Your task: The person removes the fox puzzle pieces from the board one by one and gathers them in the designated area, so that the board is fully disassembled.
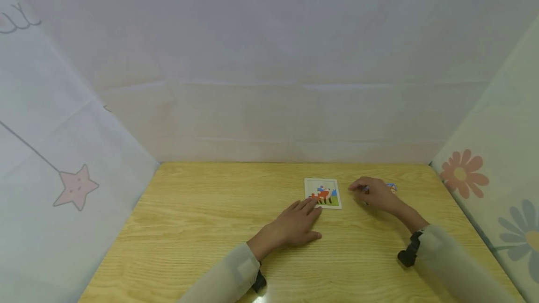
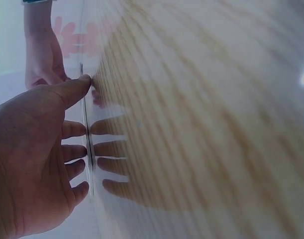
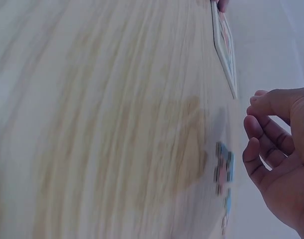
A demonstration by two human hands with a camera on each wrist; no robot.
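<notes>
A white-framed picture puzzle board (image 1: 309,188) lies on the wooden table, a red, white and green animal picture partly filled in. My left hand (image 1: 296,224) rests its outstretched fingertips on the board's near left edge, thumb spread to the side. To the right of the board, my right hand (image 1: 376,194) hovers over the table with loosely curled fingers; no piece shows between thumb and fingers in the right wrist view. Below this hand (image 3: 281,144) lie loose jigsaw pieces (image 3: 223,169). In the head view the hand partly covers them, and a blue-and-white piece (image 1: 392,187) peeks out behind it.
The light wooden table (image 1: 202,209) meets a pale cloth backdrop (image 1: 252,106) at its far edge. Printed cloth walls stand at both sides, with a pink star (image 1: 76,187) on the left and a red flower (image 1: 463,173) on the right.
</notes>
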